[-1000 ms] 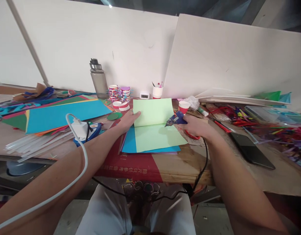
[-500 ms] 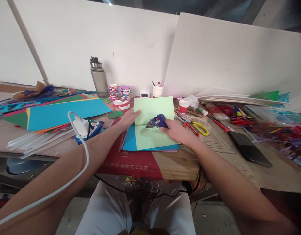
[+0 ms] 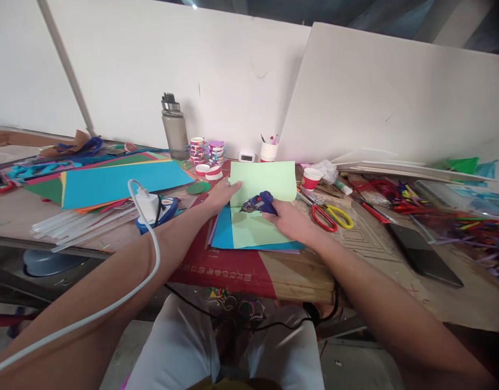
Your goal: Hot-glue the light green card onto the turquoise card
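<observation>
A light green paper sheet point(image 3: 269, 181) lies folded open on a blue sheet point(image 3: 222, 233) at the table's front middle. My left hand point(image 3: 221, 195) presses flat on the green sheet's left edge at the crease. My right hand point(image 3: 288, 219) is closed around a blue glue gun point(image 3: 257, 203), whose nozzle points left and down onto the crease, close to my left fingertips. The gun's black cord runs down off the table's front edge.
Red and yellow scissors point(image 3: 333, 215) lie just right of the paper. A red paper cup point(image 3: 312, 177), a grey bottle point(image 3: 174, 129), tape rolls point(image 3: 207, 153), a black phone point(image 3: 424, 254), a stack of coloured sheets point(image 3: 111, 181), glue sticks point(image 3: 71, 225) and a white charger point(image 3: 146, 206) are about.
My right hand has carried the glue gun leftwards from the sheet's right edge to the crease near my left hand, uncovering the scissors. My left hand stayed on the paper.
</observation>
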`<control>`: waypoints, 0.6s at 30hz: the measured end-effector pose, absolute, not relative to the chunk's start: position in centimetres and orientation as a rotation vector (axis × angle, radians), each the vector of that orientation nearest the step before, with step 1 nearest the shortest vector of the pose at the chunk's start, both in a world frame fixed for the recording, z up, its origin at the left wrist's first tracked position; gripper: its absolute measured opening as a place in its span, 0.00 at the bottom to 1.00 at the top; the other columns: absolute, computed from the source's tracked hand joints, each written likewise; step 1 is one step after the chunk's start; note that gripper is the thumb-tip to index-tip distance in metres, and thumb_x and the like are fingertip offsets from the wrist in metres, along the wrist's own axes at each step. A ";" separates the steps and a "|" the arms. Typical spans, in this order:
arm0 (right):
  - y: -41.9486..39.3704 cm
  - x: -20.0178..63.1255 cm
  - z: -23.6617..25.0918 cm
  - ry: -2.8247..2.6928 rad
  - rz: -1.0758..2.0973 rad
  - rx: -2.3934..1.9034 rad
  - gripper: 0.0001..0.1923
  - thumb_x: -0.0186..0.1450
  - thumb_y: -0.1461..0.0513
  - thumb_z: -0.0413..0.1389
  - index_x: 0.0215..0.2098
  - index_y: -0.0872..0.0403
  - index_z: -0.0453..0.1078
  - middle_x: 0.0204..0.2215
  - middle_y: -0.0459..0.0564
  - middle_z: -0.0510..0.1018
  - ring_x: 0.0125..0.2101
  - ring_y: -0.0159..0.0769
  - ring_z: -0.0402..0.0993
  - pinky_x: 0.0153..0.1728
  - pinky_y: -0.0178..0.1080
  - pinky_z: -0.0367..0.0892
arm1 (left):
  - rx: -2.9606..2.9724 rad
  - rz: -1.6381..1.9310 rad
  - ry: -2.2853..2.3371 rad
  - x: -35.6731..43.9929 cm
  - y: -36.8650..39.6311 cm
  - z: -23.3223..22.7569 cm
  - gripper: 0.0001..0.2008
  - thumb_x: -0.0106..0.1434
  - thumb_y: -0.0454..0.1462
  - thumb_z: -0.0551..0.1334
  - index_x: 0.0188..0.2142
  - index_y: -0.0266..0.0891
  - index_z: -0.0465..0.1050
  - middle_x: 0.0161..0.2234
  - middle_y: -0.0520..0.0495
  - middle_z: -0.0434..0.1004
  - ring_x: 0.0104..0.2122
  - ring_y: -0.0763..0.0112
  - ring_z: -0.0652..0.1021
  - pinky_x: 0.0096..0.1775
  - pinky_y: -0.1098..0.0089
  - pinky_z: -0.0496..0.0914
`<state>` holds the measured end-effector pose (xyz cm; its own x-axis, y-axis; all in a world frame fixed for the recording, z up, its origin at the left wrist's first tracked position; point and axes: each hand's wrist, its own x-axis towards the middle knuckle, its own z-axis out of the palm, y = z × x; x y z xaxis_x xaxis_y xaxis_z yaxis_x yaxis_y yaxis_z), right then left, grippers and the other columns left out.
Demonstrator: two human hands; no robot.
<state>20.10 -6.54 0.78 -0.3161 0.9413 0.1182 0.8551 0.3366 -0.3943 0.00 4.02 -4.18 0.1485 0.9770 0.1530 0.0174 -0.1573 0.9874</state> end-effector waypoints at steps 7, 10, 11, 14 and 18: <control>-7.0 21.5 1.4 -2.308 0.362 -1.644 0.12 0.66 0.59 0.52 0.44 0.58 0.69 0.39 0.56 0.78 0.37 0.39 0.72 0.34 0.33 0.60 | 1.417 1.198 1.046 0.0 3.6 -3.8 0.25 0.46 0.53 0.68 0.37 0.37 0.76 0.35 0.42 0.80 0.41 0.54 0.77 0.43 0.61 0.68; -7.1 21.2 1.4 -2.327 0.399 -1.587 0.11 0.66 0.60 0.52 0.44 0.57 0.70 0.39 0.55 0.78 0.37 0.38 0.72 0.34 0.32 0.60 | 1.426 1.203 1.043 0.0 3.5 -3.7 0.25 0.47 0.53 0.68 0.37 0.37 0.76 0.38 0.42 0.80 0.43 0.53 0.77 0.44 0.62 0.68; -7.1 20.9 1.4 -2.324 0.422 -1.562 0.11 0.66 0.61 0.52 0.44 0.57 0.69 0.40 0.54 0.78 0.38 0.38 0.72 0.35 0.32 0.60 | 1.433 1.208 1.045 0.0 3.5 -3.7 0.25 0.47 0.53 0.68 0.37 0.37 0.76 0.39 0.42 0.80 0.43 0.53 0.76 0.45 0.62 0.67; -6.8 19.9 1.1 -2.307 0.458 -1.529 0.12 0.66 0.61 0.51 0.45 0.56 0.69 0.42 0.54 0.78 0.40 0.39 0.72 0.37 0.32 0.60 | 1.447 1.233 1.063 0.0 3.6 -3.8 0.25 0.47 0.53 0.68 0.38 0.38 0.75 0.38 0.43 0.80 0.44 0.54 0.76 0.45 0.62 0.67; -6.1 19.3 0.7 -2.310 0.437 -1.553 0.13 0.66 0.61 0.51 0.46 0.57 0.68 0.43 0.56 0.78 0.40 0.40 0.73 0.37 0.33 0.61 | 1.395 1.232 1.093 -0.1 3.7 -3.9 0.23 0.47 0.52 0.68 0.36 0.38 0.75 0.33 0.45 0.80 0.42 0.55 0.77 0.43 0.63 0.67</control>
